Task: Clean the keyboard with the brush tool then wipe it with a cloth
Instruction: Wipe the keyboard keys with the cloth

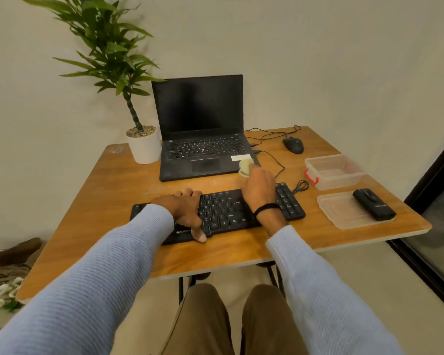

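Observation:
A black keyboard (223,210) lies across the wooden table (113,190) in front of me. My left hand (185,211) rests on its left half, fingers over the far edge and thumb on the near edge. My right hand (258,187) hovers above the keyboard's right part and grips a pale yellowish cloth (245,167), bunched at its fingertips just beyond the keyboard's far edge. A black brush tool (373,204) lies on a clear plastic lid (344,213) at the right.
An open black laptop (200,129) stands behind the keyboard, a potted plant (144,147) at its left. A black mouse (292,145) with cable sits back right. A clear plastic box (333,171) with red clips stands near the lid. The table's right edge is close.

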